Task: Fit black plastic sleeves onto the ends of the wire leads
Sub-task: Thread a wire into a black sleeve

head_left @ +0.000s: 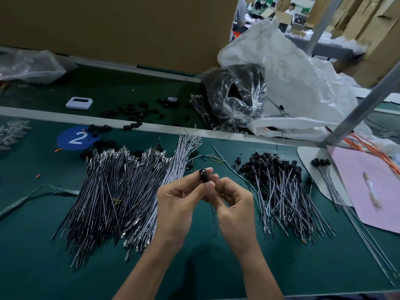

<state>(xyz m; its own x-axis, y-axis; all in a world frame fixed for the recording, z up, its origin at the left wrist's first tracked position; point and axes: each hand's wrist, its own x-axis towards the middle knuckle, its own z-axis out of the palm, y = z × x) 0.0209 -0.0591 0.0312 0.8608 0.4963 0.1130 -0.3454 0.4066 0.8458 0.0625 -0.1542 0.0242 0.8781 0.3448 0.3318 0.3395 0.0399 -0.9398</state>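
My left hand point(179, 198) pinches a black plastic sleeve point(204, 175) between thumb and fingers, above the green table point(32, 245). My right hand point(232, 200) is curled close beside it and pinches a thin wire lead point(214, 217) that hangs down between the two hands. The lead's upper end is hidden behind my fingers at the sleeve. A big pile of bare leads point(114, 191) lies to the left. A pile of leads with sleeves fitted point(279, 182) lies to the right.
Loose black sleeves point(134, 114) are scattered at the back beside a clear bag of black parts point(236, 94). A white bag point(298, 83), orange wires point(372, 148), a pink sheet point(372, 191), a slanted metal post point(363, 105) and a white device point(79, 102) surround the work area.
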